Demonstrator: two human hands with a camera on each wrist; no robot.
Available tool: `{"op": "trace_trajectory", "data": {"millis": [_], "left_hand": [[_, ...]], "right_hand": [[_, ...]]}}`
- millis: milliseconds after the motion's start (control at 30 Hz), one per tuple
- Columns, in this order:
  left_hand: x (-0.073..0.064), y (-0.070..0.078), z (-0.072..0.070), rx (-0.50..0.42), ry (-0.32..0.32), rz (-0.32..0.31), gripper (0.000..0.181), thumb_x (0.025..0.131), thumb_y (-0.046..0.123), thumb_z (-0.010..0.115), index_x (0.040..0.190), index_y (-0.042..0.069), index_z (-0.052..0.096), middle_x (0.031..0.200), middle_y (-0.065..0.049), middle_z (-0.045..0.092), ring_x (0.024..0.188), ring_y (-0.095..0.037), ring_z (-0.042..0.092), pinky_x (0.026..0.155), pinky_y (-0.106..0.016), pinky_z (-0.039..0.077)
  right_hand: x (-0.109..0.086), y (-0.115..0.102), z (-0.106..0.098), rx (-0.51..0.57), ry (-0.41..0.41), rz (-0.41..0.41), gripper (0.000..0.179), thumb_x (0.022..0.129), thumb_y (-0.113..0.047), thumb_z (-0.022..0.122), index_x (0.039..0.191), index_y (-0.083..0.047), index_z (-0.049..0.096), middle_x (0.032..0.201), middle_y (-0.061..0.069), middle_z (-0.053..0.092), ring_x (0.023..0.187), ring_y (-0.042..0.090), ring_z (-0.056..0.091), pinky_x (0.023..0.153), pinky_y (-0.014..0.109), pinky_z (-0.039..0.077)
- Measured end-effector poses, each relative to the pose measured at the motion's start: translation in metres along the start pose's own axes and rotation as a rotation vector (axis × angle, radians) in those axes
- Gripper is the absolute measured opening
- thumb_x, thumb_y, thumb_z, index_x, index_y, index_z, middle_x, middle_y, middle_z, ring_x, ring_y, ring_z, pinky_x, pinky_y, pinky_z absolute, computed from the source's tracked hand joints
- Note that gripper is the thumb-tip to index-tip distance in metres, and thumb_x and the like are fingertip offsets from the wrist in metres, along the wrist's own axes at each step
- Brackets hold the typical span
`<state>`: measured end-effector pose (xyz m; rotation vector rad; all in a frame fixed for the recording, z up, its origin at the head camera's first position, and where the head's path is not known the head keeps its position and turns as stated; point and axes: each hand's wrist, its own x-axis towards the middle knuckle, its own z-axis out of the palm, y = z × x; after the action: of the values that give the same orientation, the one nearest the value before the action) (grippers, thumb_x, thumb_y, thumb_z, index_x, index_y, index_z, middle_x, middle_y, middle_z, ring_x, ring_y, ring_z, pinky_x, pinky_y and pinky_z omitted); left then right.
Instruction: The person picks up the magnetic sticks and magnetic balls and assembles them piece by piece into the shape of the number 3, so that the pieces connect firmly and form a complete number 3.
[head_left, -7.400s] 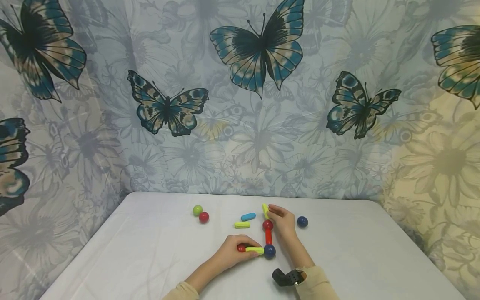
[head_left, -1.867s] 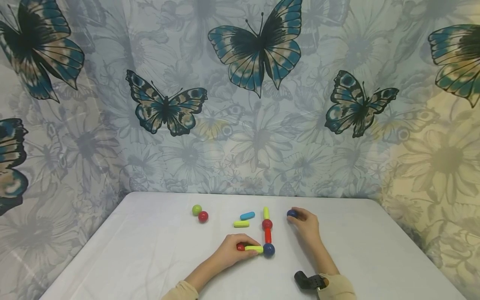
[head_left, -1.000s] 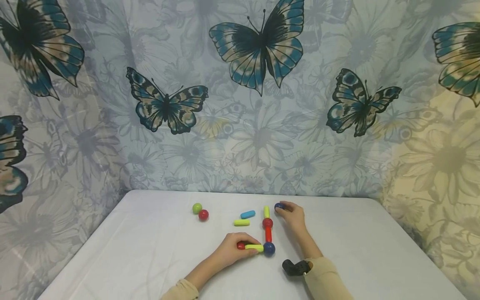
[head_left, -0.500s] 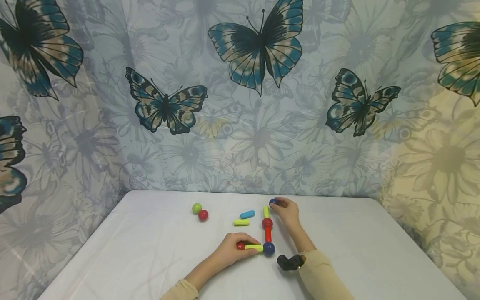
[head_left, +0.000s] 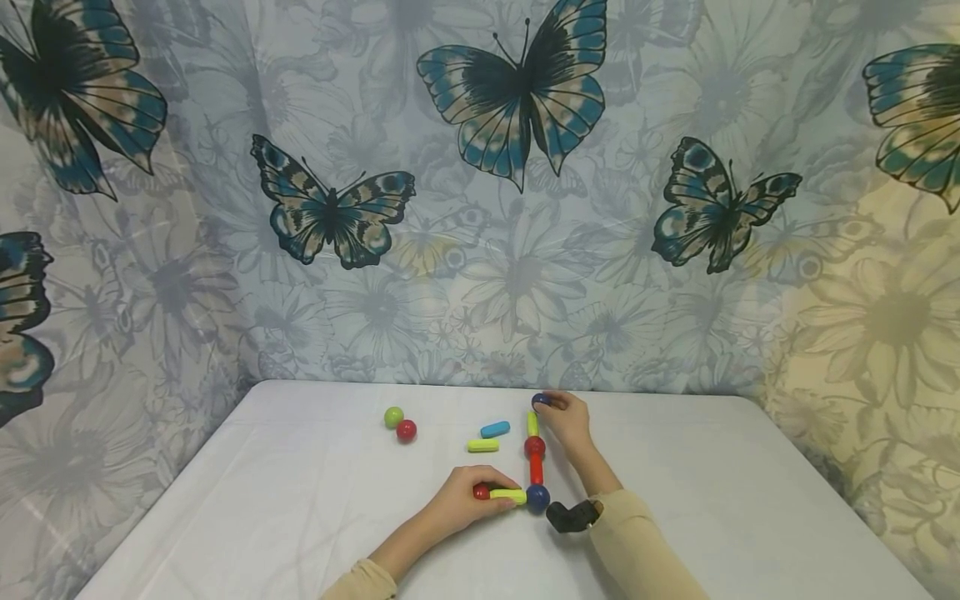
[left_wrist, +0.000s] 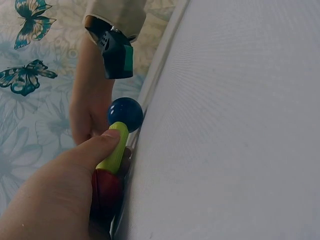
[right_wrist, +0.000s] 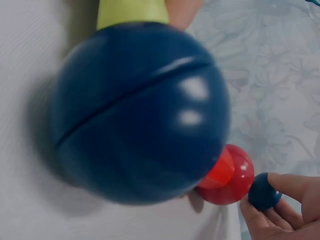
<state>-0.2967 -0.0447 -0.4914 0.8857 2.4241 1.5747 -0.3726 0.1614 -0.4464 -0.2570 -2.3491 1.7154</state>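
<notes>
My left hand pinches a yellow-green rod between thumb and fingers. A red ball sits at the rod's left end, partly covered by this hand. The rod's other end meets a dark blue ball. From that ball a red rod runs away to another red ball, followed by a second yellow-green rod. My right hand holds a second blue ball with thumb and fingertips at this rod's far end. Whether ball and rod touch, I cannot tell.
Left of the chain lie a loose blue rod and a loose yellow-green rod. Farther left, a green ball and a red ball sit together. A butterfly-patterned cloth hangs behind the white table.
My right hand let go of the far yellow-green rod, took the second blue ball from the right and carried it left to that rod's far end. My left hand stayed put.
</notes>
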Motion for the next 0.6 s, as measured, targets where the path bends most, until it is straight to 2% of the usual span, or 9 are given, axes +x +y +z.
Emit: {"op": "trace_trajectory", "data": {"millis": [600], "left_hand": [[-0.0008,0.0038,-0.0027,-0.022,-0.015,0.023,0.021,0.085,0.026,0.076,0.105,0.022,0.075,0.104,0.003,0.075,0.097,-0.007,0.065,0.089,-0.019,0.051]], "right_hand": [[0.0055,-0.0034,0.0087,-0.015,-0.012,0.046,0.040,0.091,-0.009,0.064,0.128,0.004,0.057,0.133,0.029,0.057,0.126,0.039,0.054,0.104,0.048,0.048]]}}
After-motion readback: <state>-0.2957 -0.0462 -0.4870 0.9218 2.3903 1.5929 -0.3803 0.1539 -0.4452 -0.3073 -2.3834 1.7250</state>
